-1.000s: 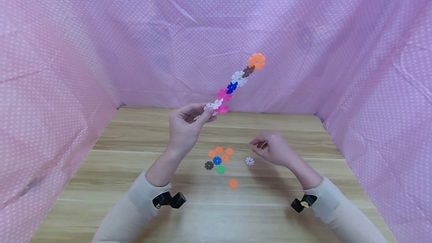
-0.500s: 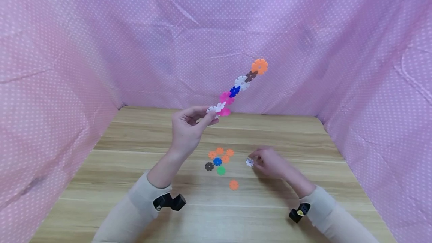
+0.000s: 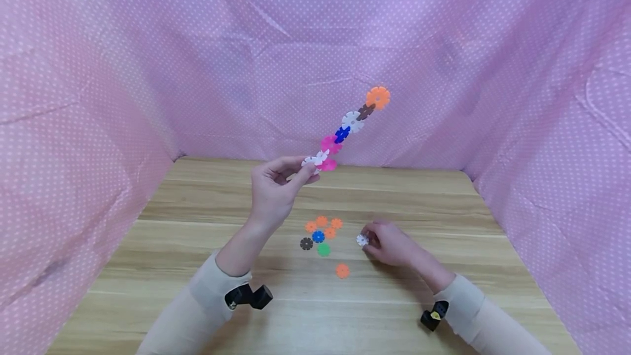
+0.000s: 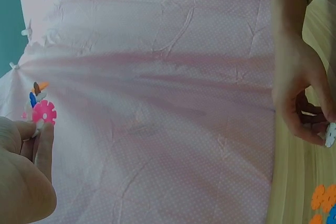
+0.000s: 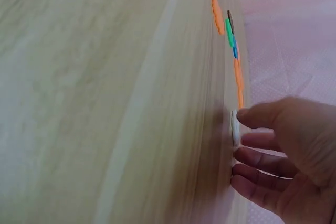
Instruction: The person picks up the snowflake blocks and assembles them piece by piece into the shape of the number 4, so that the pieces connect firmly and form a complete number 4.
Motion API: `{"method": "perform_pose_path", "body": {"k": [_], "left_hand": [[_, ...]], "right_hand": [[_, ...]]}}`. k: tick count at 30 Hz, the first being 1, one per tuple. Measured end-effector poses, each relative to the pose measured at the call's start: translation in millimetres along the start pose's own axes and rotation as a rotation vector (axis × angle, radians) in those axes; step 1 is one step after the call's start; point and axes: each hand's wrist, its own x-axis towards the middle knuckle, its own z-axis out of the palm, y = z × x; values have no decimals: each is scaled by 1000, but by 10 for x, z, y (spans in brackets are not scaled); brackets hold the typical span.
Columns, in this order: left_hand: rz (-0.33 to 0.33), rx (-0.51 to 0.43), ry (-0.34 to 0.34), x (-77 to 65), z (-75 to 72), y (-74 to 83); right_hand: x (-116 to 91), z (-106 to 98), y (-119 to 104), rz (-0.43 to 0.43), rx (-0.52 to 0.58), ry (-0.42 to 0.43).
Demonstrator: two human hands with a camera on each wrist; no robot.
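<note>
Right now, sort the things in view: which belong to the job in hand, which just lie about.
In use:
disc chain, pinched by the left hand
white disc, at the right hand

Lying about, perhaps spares:
five orange discs
blue disc
brown disc
green disc

- Head: high, facing forward and down.
- Left wrist: facing the curtain (image 4: 157,145).
- Right wrist: closest, skimming the table (image 5: 105,103); I see the right hand (image 5: 299,156) in all three.
</note>
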Motion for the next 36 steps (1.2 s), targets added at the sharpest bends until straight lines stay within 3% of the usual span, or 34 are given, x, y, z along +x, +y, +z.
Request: {"method": "perform_pose_path", "body": {"k": [6,13,22,29,36], "left_hand": [[-8,0,-5,6,-5,7],[-6,2,-8,7,1,7],[-4,6,-3,10,0,-7],[-11,11,1,15,14,-16],[-16,6,-13,21,39,-46]], "right_hand": [[47,31,-7,36,2,18],[111,-121,-5,103,275,51],[284,-702,-126,102,590,371],[397,-1040,-300,0,828,558],[437,-1242,-632,-119,970,615]]}}
